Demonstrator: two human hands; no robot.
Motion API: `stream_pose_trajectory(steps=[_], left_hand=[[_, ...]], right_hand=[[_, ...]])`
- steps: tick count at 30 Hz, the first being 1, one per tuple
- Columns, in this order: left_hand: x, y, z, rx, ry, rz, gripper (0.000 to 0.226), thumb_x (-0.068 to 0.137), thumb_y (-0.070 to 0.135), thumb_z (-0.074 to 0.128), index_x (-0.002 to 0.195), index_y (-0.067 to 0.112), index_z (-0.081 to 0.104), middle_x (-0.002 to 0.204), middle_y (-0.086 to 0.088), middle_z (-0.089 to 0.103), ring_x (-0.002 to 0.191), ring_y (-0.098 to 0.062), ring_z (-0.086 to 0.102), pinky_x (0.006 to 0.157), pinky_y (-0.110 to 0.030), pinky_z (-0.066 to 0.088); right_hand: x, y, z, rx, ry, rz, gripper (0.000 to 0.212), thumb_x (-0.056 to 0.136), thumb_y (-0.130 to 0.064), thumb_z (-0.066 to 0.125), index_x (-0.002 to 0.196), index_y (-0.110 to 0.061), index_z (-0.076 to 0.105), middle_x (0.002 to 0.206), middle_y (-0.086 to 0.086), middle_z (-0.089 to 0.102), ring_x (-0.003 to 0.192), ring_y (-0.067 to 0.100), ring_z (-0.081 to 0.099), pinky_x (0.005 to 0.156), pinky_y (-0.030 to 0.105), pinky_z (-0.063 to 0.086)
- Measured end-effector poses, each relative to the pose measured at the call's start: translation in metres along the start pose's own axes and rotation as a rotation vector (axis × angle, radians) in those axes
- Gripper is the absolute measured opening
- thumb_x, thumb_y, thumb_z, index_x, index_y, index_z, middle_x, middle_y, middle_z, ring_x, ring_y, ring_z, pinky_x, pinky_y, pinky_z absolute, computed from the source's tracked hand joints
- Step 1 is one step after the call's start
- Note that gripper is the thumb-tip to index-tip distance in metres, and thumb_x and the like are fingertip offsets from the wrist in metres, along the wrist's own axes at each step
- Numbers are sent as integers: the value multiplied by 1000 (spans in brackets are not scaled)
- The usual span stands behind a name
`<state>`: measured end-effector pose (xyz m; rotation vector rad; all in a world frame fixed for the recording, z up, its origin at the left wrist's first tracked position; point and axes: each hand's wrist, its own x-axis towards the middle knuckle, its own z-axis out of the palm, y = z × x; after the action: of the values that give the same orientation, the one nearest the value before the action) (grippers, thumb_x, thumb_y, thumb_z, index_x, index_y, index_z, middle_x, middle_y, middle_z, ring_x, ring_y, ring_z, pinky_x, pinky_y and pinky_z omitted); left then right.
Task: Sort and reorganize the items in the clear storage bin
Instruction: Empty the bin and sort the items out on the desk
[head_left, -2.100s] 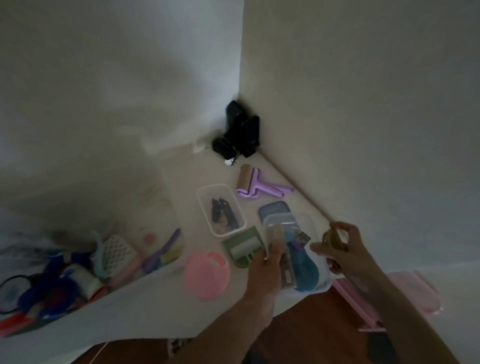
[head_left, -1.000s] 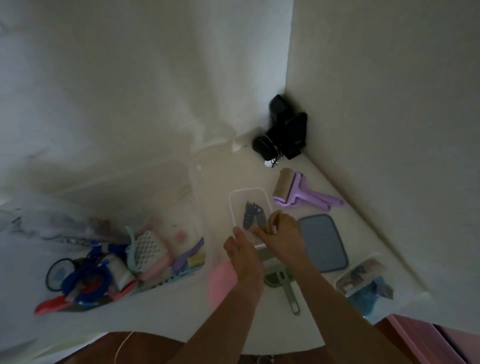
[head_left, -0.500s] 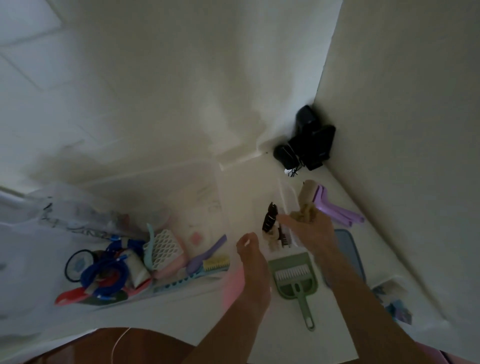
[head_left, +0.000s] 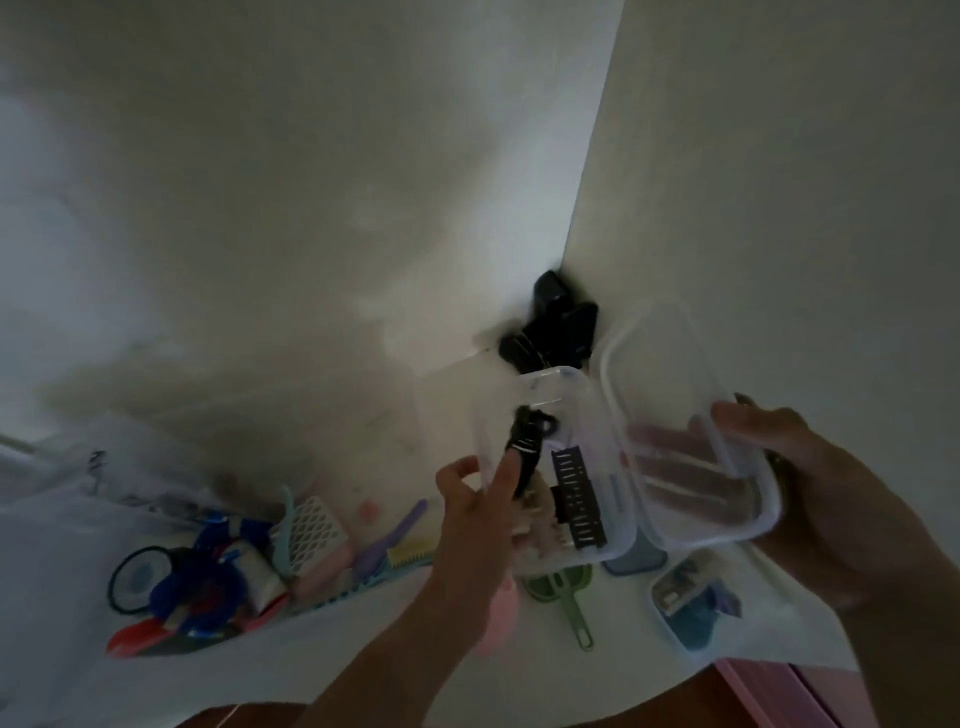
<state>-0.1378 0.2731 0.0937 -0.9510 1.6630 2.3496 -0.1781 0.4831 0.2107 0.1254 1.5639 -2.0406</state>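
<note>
My left hand grips a small clear container by its near left edge and holds it up off the table. Black hair clips and a dark comb lie inside it. Just to its right, my right hand holds a clear lid from underneath, tilted. The large clear storage bin stands at the left. It contains a blue scrunchie, a white mesh brush, combs and other small items.
On the white table lie a green dustpan brush, a pink round item, a grey-blue lid and a second small container with blue items. Black objects sit in the wall corner. A pink box is at bottom right.
The small container has been lifted from the table and is now in my left hand. My right hand, which held a beige item, now holds a clear lid beside it.
</note>
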Motion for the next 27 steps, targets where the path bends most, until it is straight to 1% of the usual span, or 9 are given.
stream_pose_trajectory(steps=[3,5,7,10,13,16,21,24,27], left_hand=[[-9,18,-43,14,-16,-6,41,92,45,63,120,20,48,90,-5,76,82,-27,75,69,-43,62],[-14,24,-76,34,26,3,42,92,48,60,122,21,48,100,-9,74,85,-29,74,68,-40,61],[-20,30,-106,78,79,15,37,93,50,58,118,25,49,102,-7,72,82,-25,74,63,-34,59],[-28,38,-142,132,161,41,26,94,47,58,111,31,46,100,1,66,81,-17,70,53,-26,55],[-30,37,-168,130,181,66,43,87,46,67,119,30,43,105,1,68,90,-18,71,75,-40,62],[-28,36,-189,176,224,80,45,88,44,68,123,26,46,103,0,70,92,-20,71,83,-48,60],[-23,29,-216,130,254,29,24,94,34,65,115,27,57,100,0,70,92,-22,71,86,-49,59],[-24,28,-225,102,247,7,24,96,28,63,117,24,54,101,3,68,89,-14,70,83,-40,60],[-29,28,-229,93,214,-5,30,95,29,64,122,23,52,104,1,69,92,-17,71,83,-45,61]], right_hand=[[-1,8,19,-89,144,-22,64,60,-32,87,106,8,68,112,24,69,104,39,67,93,48,53],[4,18,37,-247,334,-84,43,62,-27,83,88,3,66,88,12,75,85,32,70,82,42,58],[13,33,54,-492,514,-139,31,65,-22,85,76,-6,61,66,1,69,68,25,63,67,34,51],[30,61,83,-914,625,-140,43,64,-25,90,83,-13,53,71,-1,65,68,24,62,66,33,47],[38,83,123,-1203,538,-198,49,69,-23,86,93,-13,45,68,-6,52,60,15,54,57,27,41],[40,90,169,-1020,405,-283,51,72,-18,85,100,-14,42,71,-8,54,60,-11,58,48,8,39],[57,104,225,-858,92,-176,51,81,-17,75,110,-24,34,87,-5,57,66,6,60,54,16,45],[73,110,240,-978,-92,-186,45,78,-20,74,108,-30,43,99,-10,57,82,6,59,64,22,46],[87,111,260,-1172,-223,-283,46,72,-31,69,108,-30,40,98,-15,57,84,5,60,70,26,53]])
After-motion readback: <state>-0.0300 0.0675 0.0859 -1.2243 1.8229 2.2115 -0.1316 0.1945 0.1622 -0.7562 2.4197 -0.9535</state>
